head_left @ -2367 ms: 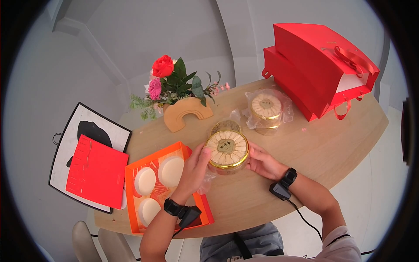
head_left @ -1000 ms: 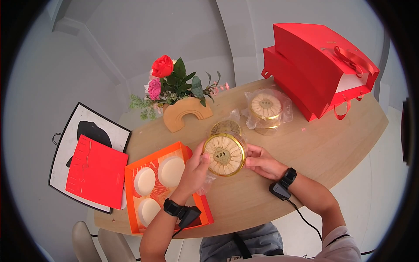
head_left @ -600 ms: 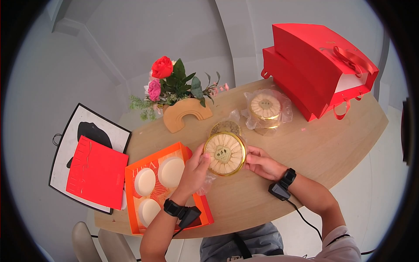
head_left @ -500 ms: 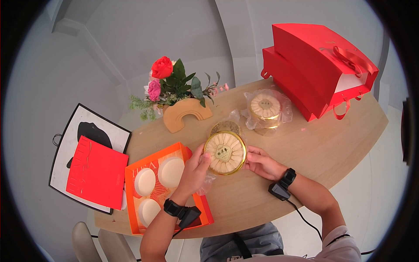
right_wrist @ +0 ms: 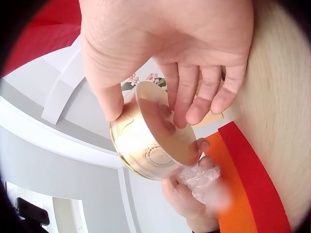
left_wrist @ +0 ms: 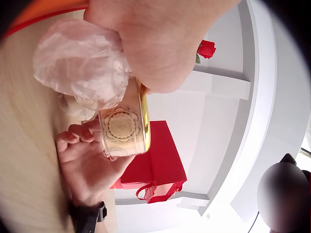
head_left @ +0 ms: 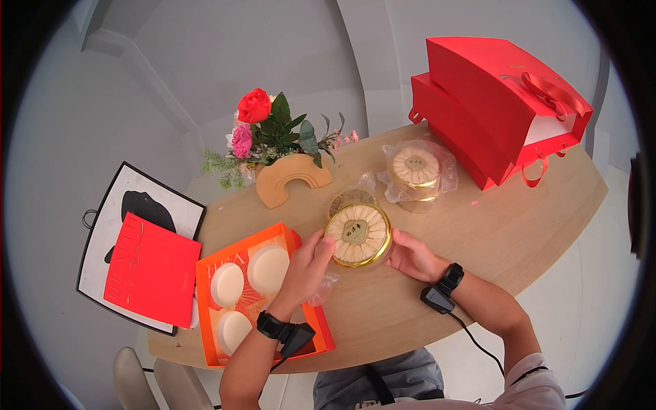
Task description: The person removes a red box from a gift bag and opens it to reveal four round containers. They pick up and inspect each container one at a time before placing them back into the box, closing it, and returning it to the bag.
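A round clear tin (head_left: pixel 356 234) with a gold rim and a label amid pale slices is held above the table between both hands. My left hand (head_left: pixel 309 268) grips its left side, thumb on the rim. My right hand (head_left: pixel 417 256) holds the right side, with its thumb by the rim and fingers under the base in the right wrist view. Crumpled clear plastic (left_wrist: pixel 80 63) hangs by the left hand. Behind the tin lies another round container (head_left: pixel 353 199), partly hidden. A wrapped stack of similar tins (head_left: pixel 416 167) stands further back.
An orange box (head_left: pixel 249 239) with several pale round pieces stands left, beside a red booklet (head_left: pixel 152 270) on a framed picture. Flowers in an arched wooden vase (head_left: pixel 290 179) stand behind. Red gift bags (head_left: pixel 492 116) occupy the table's (head_left: pixel 533 225) back right.
The tin has moved slightly right and up in the head view, and its top has turned and tilted. Both hands keep hold of it; the right fingers have shifted along its side.
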Demonstrator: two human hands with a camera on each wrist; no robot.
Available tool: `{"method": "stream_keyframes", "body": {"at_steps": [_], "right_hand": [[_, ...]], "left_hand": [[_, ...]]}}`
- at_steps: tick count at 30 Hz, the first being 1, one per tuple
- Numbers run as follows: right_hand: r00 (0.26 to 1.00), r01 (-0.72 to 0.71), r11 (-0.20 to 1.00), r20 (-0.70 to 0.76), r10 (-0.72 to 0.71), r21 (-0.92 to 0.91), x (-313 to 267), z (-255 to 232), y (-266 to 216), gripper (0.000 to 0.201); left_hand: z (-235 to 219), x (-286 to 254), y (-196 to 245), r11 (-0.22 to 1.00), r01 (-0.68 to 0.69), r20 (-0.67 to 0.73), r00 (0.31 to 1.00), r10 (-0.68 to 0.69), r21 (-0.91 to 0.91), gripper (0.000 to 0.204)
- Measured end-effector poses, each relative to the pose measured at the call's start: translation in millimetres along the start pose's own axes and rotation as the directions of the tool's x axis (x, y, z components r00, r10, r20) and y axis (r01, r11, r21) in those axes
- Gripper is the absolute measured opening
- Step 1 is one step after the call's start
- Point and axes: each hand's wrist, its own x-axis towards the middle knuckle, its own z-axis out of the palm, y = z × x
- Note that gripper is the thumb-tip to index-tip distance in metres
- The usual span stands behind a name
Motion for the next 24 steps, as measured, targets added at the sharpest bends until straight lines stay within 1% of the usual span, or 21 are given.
{"method": "stream_keyframes", "body": {"at_steps": [2,4,6,8,12,14,15,16,17,19,20,22,24], "right_hand": [[1.000,0.007,1.000,-0.008,-0.007,-0.001,0.1,2.4,-0.6,0.055],[1.000,0.004,1.000,-0.025,-0.004,-0.004,-0.4,5.3,-2.2,0.052],[1.000,0.003,1.000,-0.030,-0.003,0.009,1.3,-2.6,2.1,0.049],[0.999,0.002,1.000,-0.035,-0.001,0.022,2.0,-5.4,3.5,0.046],[0.999,-0.013,0.999,-0.043,0.015,0.042,1.2,-3.5,2.5,0.042],[0.999,-0.019,0.999,-0.047,0.021,0.044,1.1,-6.8,3.5,0.042],[0.999,-0.039,0.998,-0.001,0.039,0.040,2.0,-14.2,5.9,0.052],[0.997,-0.059,0.998,0.045,0.058,0.036,2.6,-15.9,6.0,0.067],[0.997,-0.060,0.998,0.045,0.058,0.036,2.5,-15.5,6.0,0.067],[0.998,-0.045,0.999,0.033,0.045,-0.016,2.0,-8.7,3.8,0.068],[0.998,-0.046,0.999,0.032,0.046,-0.015,1.1,-3.3,1.7,0.068],[1.000,-0.001,0.999,0.008,0.002,-0.039,-0.5,5.5,-2.5,0.054],[1.000,0.003,0.999,0.003,-0.003,-0.033,-0.3,3.5,-1.6,0.055]], "left_hand": [[-0.2,0.4,-1.8,1.000,0.018,-0.019,1.000,-0.017,0.018,0.056],[-0.1,0.4,-0.3,1.000,0.012,-0.018,1.000,-0.012,0.011,0.056],[0.6,-0.4,3.9,1.000,0.007,-0.017,1.000,-0.006,0.004,0.057],[1.7,-2.1,9.6,0.999,0.016,-0.023,1.000,-0.017,-0.044,0.059],[0.5,0.5,2.1,0.999,0.010,-0.047,0.999,-0.012,-0.033,0.061],[0.4,0.0,4.9,0.997,-0.001,-0.049,0.999,-0.003,-0.072,0.061],[0.7,0.2,4.2,0.997,-0.001,-0.048,0.999,-0.003,-0.072,0.061],[1.3,0.5,3.0,0.998,-0.032,-0.062,0.998,0.029,-0.062,0.061],[1.7,0.7,2.4,0.997,-0.064,-0.075,0.995,0.060,-0.052,0.062],[1.0,-0.7,8.7,0.998,-0.041,-0.062,0.997,0.038,-0.047,0.062],[0.6,-1.5,11.1,0.999,-0.018,-0.049,0.999,0.016,-0.043,0.062],[0.7,-1.9,11.5,0.998,-0.013,-0.042,0.999,0.010,-0.066,0.062],[0.7,-1.7,10.9,0.996,-0.008,-0.034,0.999,0.005,-0.089,0.062]]}}
